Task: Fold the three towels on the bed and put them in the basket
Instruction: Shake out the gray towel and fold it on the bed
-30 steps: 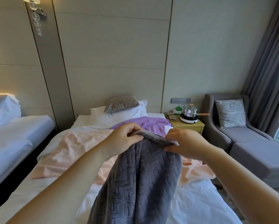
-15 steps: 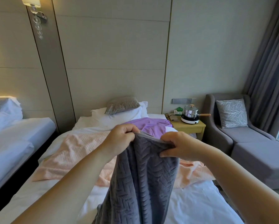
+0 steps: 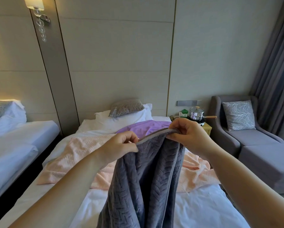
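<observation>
The grey towel (image 3: 147,178) hung in front of me above the bed (image 3: 203,209), held up by its top hem, with the rest of the cloth falling in loose vertical folds out of the bottom of the view. My left hand (image 3: 119,145) pinched the hem at its left end, fingers curled over the edge. My right hand (image 3: 185,135) gripped the hem at the other end, slightly higher, thumb under and fingers over. The hem ran taut between the two hands. Behind the grey towel, the pink towel (image 3: 82,152) lay spread and rumpled across the white bed sheet. The purple towel (image 3: 147,126) lay beyond it, near the white pillows and the grey cushion (image 3: 126,106) at the head of the bed. To the right stood a bedside tabletop (image 3: 207,128) carrying a steel pot (image 3: 196,113), then a grey armchair (image 3: 253,142) and a curtain (image 3: 274,63). A second bed (image 3: 22,137) stood to the left under a wall lamp (image 3: 37,14).
</observation>
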`<action>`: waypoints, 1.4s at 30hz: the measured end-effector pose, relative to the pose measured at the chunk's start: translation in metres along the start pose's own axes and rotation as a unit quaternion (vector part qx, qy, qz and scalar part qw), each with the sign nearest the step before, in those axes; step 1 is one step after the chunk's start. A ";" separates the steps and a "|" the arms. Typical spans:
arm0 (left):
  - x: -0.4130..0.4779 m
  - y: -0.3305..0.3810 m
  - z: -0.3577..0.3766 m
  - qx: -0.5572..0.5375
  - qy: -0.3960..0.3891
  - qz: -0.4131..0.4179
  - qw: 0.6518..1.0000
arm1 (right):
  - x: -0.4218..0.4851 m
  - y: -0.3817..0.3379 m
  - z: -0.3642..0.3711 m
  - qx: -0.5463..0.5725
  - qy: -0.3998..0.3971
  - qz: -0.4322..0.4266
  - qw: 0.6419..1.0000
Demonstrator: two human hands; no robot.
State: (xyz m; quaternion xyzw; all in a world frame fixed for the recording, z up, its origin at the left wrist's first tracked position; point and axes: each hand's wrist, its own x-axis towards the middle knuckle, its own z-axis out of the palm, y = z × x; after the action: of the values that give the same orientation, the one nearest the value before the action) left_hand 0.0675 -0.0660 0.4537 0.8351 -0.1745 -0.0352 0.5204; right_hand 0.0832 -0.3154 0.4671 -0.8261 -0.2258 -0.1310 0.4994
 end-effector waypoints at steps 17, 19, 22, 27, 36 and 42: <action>0.014 0.009 0.014 -0.082 0.064 0.076 0.992 | -0.004 0.001 0.008 0.046 -0.032 0.050 0.997; 0.014 0.011 0.016 -0.051 0.037 0.055 0.996 | -0.002 -0.005 0.012 0.063 -0.038 0.033 0.997; 0.013 0.016 0.020 0.030 0.044 0.087 0.995 | 0.000 -0.010 0.020 0.076 -0.053 0.019 0.996; 0.011 0.028 0.017 0.072 0.112 0.144 0.981 | -0.006 -0.002 0.035 0.111 -0.045 0.026 0.992; 0.019 0.043 -0.009 -0.009 0.210 0.067 0.975 | -0.021 0.020 0.064 0.173 -0.037 0.066 0.982; 0.019 0.046 -0.017 0.026 0.257 -0.015 0.966 | -0.009 -0.008 0.052 0.235 -0.003 0.025 0.972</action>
State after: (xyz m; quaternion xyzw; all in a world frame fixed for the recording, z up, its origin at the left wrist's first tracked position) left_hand 0.0781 -0.0758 0.5042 0.8318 -0.0235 0.1772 0.5256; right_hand 0.0709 -0.2683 0.4446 -0.6916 -0.2309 -0.0587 0.6819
